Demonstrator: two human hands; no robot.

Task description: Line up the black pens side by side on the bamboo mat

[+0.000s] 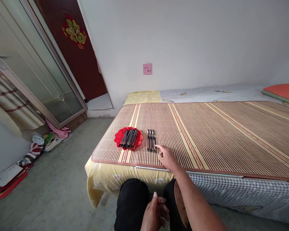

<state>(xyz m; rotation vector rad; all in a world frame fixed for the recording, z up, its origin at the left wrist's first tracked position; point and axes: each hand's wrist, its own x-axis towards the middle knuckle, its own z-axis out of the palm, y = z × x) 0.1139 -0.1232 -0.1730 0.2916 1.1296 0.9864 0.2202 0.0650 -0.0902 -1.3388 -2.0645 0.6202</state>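
My right hand [167, 157] is over the striped bamboo mat, its index finger stretched out toward a row of three black pens [151, 141]. The fingertip is beside the rightmost pen; whether it touches I cannot tell. The pens lie side by side, pointing away from me. Left of them, a red scalloped plate [116, 138] holds several more dark pens [128, 138] in a bunch. Low in the view, my left hand [155, 211] hangs between my knees, thumb up and fingers loosely bent and apart, with nothing visible in it.
The bamboo mat [221, 138] covers a bed with a yellow and checked sheet [110, 176]. An orange and green folded item [283, 91] lies at the far right. A pink note [147, 69] is on the wall. Papers and cloths [36, 146] lie on the floor by the glass door [50, 80].
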